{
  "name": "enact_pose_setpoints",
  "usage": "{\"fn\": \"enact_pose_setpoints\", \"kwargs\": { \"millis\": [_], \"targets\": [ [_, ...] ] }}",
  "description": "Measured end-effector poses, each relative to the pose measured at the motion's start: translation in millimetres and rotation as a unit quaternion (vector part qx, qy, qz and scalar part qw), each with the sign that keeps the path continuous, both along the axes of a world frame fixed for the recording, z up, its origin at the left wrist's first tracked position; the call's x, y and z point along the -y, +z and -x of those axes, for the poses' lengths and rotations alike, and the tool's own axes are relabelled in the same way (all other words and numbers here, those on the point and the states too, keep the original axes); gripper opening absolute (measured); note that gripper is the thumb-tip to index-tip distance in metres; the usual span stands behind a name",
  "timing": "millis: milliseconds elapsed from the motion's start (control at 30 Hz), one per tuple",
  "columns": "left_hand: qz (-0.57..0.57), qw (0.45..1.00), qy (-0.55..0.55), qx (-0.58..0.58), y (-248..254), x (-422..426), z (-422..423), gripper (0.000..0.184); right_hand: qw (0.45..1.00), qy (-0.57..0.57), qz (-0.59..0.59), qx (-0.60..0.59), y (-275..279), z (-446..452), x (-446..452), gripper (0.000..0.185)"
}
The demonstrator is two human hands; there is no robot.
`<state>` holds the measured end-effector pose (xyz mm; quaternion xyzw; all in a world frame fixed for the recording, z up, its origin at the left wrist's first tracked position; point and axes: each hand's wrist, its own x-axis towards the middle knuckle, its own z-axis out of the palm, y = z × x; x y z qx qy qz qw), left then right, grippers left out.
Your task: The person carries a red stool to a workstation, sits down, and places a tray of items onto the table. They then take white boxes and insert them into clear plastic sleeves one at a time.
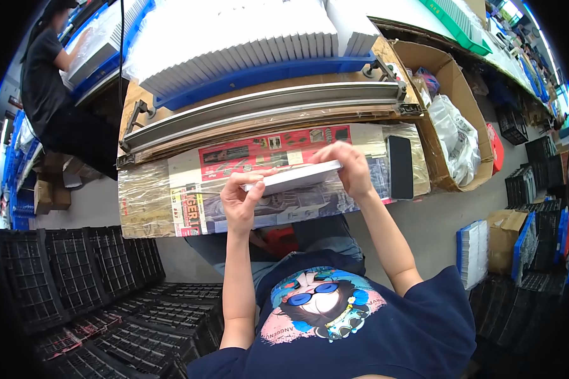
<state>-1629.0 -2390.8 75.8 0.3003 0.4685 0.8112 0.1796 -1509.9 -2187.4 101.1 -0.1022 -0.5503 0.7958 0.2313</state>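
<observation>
A flat white box-like piece (302, 179) is held level between my two hands above the front of the workbench. At its left end, my left hand (240, 194) grips it with thumb and fingers. My right hand (350, 167) is closed around the right end, fingers bent over the top edge. Below the piece lies a printed sheet (278, 205) under clear film, partly hidden by the hands. A long metal bar (265, 104) on brackets crosses the bench just beyond. Behind it, a blue tray (259, 77) carries a row of similar white pieces (246, 57).
A black phone (399, 167) lies at the bench's right end. Beside the bench stands a cardboard box (472, 136) with plastic bags (452, 136). Black crates (76, 265) are stacked at lower left. Another person (50, 82) works at a bench on the left.
</observation>
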Motion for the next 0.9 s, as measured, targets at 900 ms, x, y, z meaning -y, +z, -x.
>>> {"fn": "enact_pose_setpoints", "kwargs": {
  "millis": [900],
  "targets": [
    [0.028,0.999,0.034,0.016,14,-20,-4,0.007,0.718,-0.65,-0.088,0.234,-71,-216,-347,0.032]
  ]
}}
